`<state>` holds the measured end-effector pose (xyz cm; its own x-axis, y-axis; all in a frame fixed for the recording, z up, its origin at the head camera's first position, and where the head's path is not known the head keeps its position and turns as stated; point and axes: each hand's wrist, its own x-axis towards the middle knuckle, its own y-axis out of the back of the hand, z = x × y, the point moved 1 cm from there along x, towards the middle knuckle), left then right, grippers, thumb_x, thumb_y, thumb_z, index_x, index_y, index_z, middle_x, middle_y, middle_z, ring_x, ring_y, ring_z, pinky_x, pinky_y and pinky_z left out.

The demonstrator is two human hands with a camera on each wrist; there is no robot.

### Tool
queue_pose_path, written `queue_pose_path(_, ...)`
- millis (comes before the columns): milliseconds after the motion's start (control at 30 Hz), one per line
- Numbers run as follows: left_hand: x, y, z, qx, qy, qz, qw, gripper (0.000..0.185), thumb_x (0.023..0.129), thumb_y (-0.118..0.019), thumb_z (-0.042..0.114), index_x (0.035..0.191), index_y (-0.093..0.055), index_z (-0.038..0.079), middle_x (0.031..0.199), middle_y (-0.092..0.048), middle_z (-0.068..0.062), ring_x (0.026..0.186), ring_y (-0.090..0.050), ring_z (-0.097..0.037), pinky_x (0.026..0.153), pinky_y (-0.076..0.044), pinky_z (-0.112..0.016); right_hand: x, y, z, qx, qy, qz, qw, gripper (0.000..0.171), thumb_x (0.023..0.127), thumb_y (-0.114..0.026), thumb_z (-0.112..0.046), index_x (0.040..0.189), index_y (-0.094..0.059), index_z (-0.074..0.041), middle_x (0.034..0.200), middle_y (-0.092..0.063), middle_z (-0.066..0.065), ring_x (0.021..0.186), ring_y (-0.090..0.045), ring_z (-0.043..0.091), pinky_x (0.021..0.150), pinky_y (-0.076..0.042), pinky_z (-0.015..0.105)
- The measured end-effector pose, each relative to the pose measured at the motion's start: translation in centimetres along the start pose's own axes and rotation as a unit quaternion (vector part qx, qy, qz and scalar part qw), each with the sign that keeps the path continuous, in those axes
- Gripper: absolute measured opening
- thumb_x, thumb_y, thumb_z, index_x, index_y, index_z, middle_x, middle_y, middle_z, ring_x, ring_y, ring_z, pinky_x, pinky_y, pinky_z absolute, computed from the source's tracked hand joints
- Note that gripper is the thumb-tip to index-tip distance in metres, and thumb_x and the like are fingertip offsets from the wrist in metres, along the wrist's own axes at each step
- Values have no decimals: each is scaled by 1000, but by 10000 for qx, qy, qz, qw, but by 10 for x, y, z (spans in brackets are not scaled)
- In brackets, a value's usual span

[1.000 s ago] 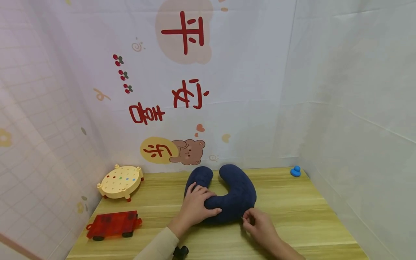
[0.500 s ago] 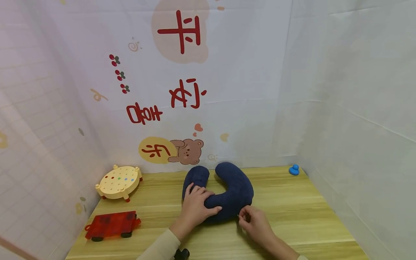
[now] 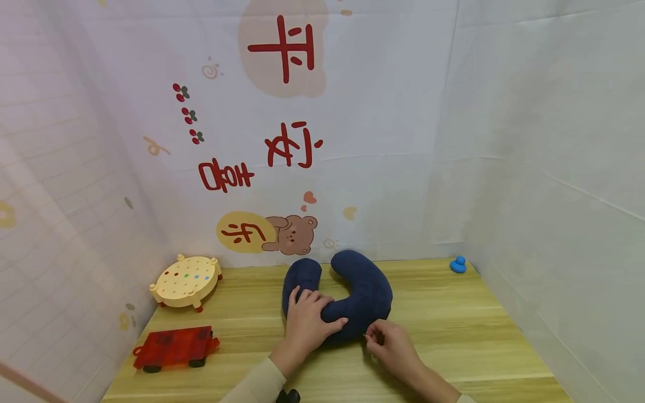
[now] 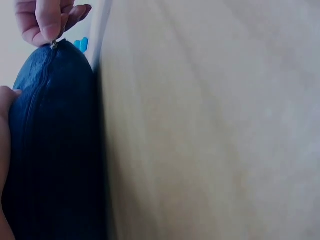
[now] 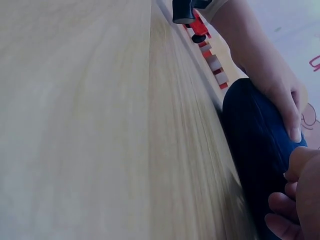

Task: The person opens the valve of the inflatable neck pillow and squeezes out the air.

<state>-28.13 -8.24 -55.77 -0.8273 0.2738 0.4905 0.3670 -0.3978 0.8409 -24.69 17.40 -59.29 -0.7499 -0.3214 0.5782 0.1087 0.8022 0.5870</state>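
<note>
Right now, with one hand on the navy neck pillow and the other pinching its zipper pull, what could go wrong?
1. The right hand pinches only the tiny zipper pull; the fingertips could slip off it.
2. The left hand holds the neck pillow on one arm only, so a pull along the seam might drag or twist the soft pillow across the table.
3. Fabric beside the zipper seam could snag in the slider.
</note>
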Motion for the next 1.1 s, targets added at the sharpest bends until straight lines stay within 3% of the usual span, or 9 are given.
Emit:
queue_pose_path(333, -1, -4, 10, 160, 102, 430, 9989, 57, 87, -78, 78, 113, -85, 27, 108, -74, 4, 112, -66, -26, 121, -33, -72, 4, -9, -2, 94, 246, -166, 9995, 33, 81, -84, 10, 89, -71, -18, 81, -60, -20, 69, -53, -6, 59, -47, 14)
queue_pose_path(500, -2, -3, 6, 52, -24, 85, 9999, 62, 92, -71, 80, 122, -83, 27, 118, -76, 5, 120, -64, -24, 123, -29, -73, 3, -9, -1, 158, 224, -244, 9993, 35, 82, -84, 11, 89, -70, -20, 81, -59, -20, 69, -53, -6, 58, -48, 16)
queue_pose_path(600, -1, 6, -4, -39, -440, -453, 9980, 61, 99, -66, 76, 133, -79, 26, 129, -75, 6, 130, -62, -23, 126, -24, -71, 4, -8, 0, 181, 233, -315, 9991, 35, 83, -84, 10, 90, -69, -21, 82, -58, -20, 69, -52, -6, 59, -48, 17)
queue_pose_path(667, 2, 15, -14, -95, -912, -824, 9924, 61, 102, -66, 70, 142, -74, 25, 137, -72, 5, 135, -60, -22, 128, -23, -69, 6, -6, 1, 190, 237, -373, 9988, 35, 84, -84, 9, 90, -68, -22, 82, -58, -20, 70, -52, -5, 59, -48, 18)
queue_pose_path(767, 8, 26, -34, -154, -1746, -1280, 9762, 67, 103, -68, 67, 155, -65, 25, 147, -68, 6, 142, -57, -20, 130, -24, -64, 9, -5, 2, 206, 254, -463, 9984, 35, 84, -84, 8, 91, -68, -22, 82, -58, -20, 70, -52, -5, 59, -48, 18)
queue_pose_path(900, 19, 31, -65, -228, -2636, -1546, 9519, 80, 98, -70, 72, 163, -56, 28, 153, -64, 5, 147, -54, -21, 131, -26, -58, 10, -4, 4, 316, 190, -607, 9975, 37, 84, -83, 10, 91, -68, -23, 82, -59, -20, 70, -53, -5, 59, -49, 19)
queue_pose_path(1000, 25, 28, -81, -257, -2796, -1626, 9459, 83, 94, -70, 79, 160, -59, 29, 152, -64, 3, 150, -51, -26, 131, -23, -60, 10, -4, 4, 419, 90, -690, 9967, 36, 84, -82, 10, 91, -68, -22, 82, -59, -20, 70, -53, -5, 60, -50, 19)
queue_pose_path(1100, 25, 22, -85, -262, -2643, -1602, 9507, 79, 92, -68, 83, 152, -64, 31, 147, -65, 4, 149, -50, -26, 132, -18, -64, 9, -4, 4, 512, -27, -729, 9960, 32, 87, -81, 9, 91, -69, -21, 82, -60, -20, 70, -54, -4, 60, -51, 20)
